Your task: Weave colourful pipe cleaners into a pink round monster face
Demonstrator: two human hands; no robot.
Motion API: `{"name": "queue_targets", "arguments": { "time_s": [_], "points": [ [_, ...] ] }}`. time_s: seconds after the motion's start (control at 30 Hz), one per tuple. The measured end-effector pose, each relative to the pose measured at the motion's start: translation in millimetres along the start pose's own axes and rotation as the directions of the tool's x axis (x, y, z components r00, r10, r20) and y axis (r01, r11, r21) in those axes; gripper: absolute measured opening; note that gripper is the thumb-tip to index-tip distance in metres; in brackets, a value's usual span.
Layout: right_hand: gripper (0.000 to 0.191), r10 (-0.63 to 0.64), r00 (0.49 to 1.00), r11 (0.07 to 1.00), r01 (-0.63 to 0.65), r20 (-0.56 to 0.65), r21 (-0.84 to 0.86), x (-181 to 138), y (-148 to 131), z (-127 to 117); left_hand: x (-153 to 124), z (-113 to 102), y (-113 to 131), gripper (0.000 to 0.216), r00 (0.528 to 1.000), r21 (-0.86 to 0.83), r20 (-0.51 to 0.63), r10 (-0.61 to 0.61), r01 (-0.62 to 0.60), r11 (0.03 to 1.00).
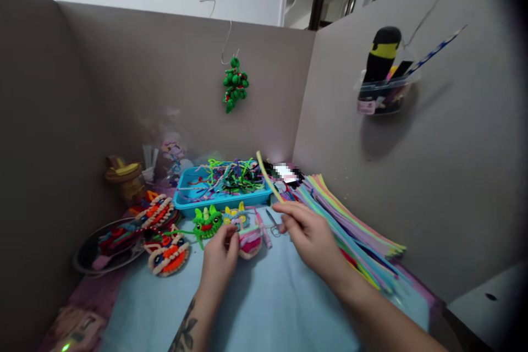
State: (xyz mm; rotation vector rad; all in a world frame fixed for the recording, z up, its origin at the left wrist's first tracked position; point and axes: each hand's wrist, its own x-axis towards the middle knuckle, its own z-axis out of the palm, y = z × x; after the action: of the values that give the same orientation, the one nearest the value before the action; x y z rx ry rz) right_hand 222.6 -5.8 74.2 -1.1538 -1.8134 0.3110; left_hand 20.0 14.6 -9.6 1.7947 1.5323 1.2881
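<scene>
My left hand [223, 247] is closed, thumb and fingertips pinching a small rounded pink and cream piece [250, 244] of coiled pipe cleaner. A pale yellow pipe cleaner [267, 177] sticks up and leftward from my closed right hand [303, 231]. A thin light strand seems to run between the two hands; its ends are hidden by the fingers. Just beyond the pink piece lie a yellow and blue pipe-cleaner figure [236, 216] and a green one [207, 222] with eyes. Between my hands are a pink pen-like tool [264, 231] and scissors [274, 224].
A blue tray [185, 202] of cut pipe cleaners stands at the back. Long pipe cleaners [355, 220] lie in bundles on the right. Orange and cream figures [169, 257] and a dark round tray [82, 258] are at left. Grey panels [185, 77] enclose the table; a plastic tub [381, 91] hangs right.
</scene>
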Motion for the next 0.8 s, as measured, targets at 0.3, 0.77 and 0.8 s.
{"name": "queue_targets", "arguments": {
  "time_s": [0.3, 0.77, 0.8],
  "points": [
    [0.043, -0.258, 0.966, 0.966, 0.258, -0.028, -0.004, -0.5, 55.4, 85.1, 1.7, -0.7, 0.2, 0.016, 0.999, -0.064, 0.043, -0.03, 0.032, 0.997],
    [0.021, -0.132, 0.991, 0.988, 0.13, 0.022, 0.082, -13.9, 52.6, 81.9, 4.5, 0.9, 13.5, 0.019, 0.96, -0.372, 0.111, -0.256, 0.279, 0.885],
    [0.02, -0.131, 0.991, 0.99, 0.13, 0.009, 0.056, -13.1, 52.9, 79.7, 5.4, -0.5, 14.0, 0.022, 0.957, -0.408, 0.106, -0.269, 0.289, 0.866]
  ]
}}
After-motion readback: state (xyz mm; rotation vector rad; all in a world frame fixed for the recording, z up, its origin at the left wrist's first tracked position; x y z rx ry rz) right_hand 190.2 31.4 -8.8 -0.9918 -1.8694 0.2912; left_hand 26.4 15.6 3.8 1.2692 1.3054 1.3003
